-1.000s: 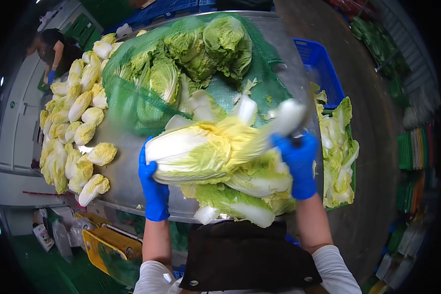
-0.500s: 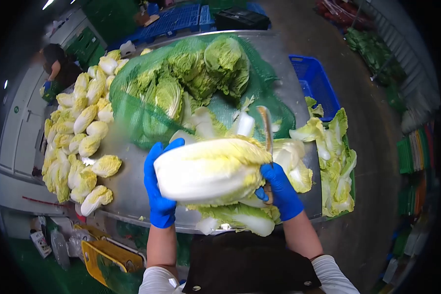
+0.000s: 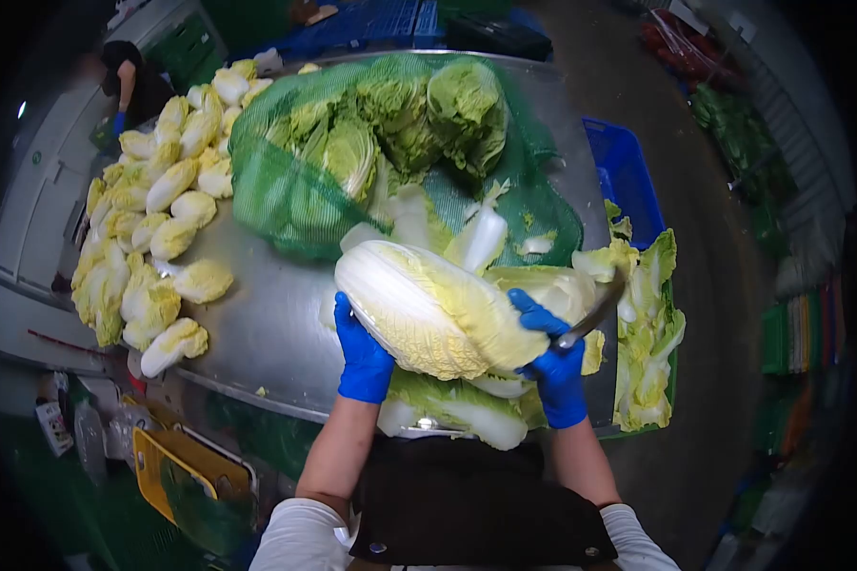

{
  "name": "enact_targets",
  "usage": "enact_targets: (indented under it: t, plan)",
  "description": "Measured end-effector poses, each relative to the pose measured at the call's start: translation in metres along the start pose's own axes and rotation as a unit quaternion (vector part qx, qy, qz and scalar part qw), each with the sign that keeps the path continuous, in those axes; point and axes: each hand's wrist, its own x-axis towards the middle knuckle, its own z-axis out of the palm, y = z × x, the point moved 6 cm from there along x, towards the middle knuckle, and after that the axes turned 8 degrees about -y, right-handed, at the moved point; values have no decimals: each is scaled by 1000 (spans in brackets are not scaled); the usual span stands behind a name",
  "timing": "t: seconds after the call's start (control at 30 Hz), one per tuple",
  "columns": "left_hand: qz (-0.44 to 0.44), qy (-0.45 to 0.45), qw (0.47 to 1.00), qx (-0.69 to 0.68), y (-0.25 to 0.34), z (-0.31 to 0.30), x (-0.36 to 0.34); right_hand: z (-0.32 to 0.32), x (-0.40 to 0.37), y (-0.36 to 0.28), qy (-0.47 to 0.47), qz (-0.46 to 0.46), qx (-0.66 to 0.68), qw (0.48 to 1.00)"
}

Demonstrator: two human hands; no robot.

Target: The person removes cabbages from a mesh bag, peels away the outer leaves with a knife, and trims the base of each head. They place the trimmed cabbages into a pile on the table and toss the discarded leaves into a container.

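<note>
A napa cabbage point(image 3: 428, 309), with a white base and pale yellow leaf tips, is held up over the metal table, tilted down to the right. Blue-gloved, my left hand point(image 3: 364, 357) grips it from below near the base. My right hand point(image 3: 554, 366), also gloved, is closed on a knife point(image 3: 598, 312) whose blurred blade points up and right; its fingers also touch the leafy end of the cabbage. Loose outer leaves point(image 3: 457, 409) lie beneath. Behind, a green mesh bag point(image 3: 281, 195) lies open around several untrimmed cabbages point(image 3: 467, 114).
Trimmed cabbages point(image 3: 171, 181) are piled on the left of the metal table point(image 3: 267, 324). At the right edge stand a blue crate point(image 3: 628, 176) and a container heaped with leaves point(image 3: 647, 333). A yellow basket point(image 3: 162, 476) sits below left. Another person point(image 3: 133, 86) is at far left.
The cabbage has turned from nearly level to sloping down rightward. My left hand has shifted from its end to underneath. The knife has swung from upright to pointing right, away from the leaves.
</note>
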Motion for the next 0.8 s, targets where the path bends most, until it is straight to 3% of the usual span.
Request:
enact_targets:
  t: [0.1,0.2,0.3,0.43,0.5,0.63,0.8]
  plan:
    - [-53,-84,994,-36,-10,-18,3,-42,-3,5,170,53,-65,982]
    - [-86,-145,984,-65,-14,8,-9,-53,-2,-13,260,76,-187,944]
    - [-93,-196,971,-100,-13,29,-17,-13,-3,-18,206,48,-227,951]
    - [-69,-233,968,-69,-11,36,-16,39,-13,12,21,122,-142,982]
    - [-73,-247,965,-52,-8,38,-16,51,-15,23,13,176,-61,982]
    - [-96,-279,954,-57,-10,37,-20,47,-10,34,-21,252,-86,964]
    - [-121,-219,968,-11,-10,33,-26,37,-4,10,-23,155,-237,959]
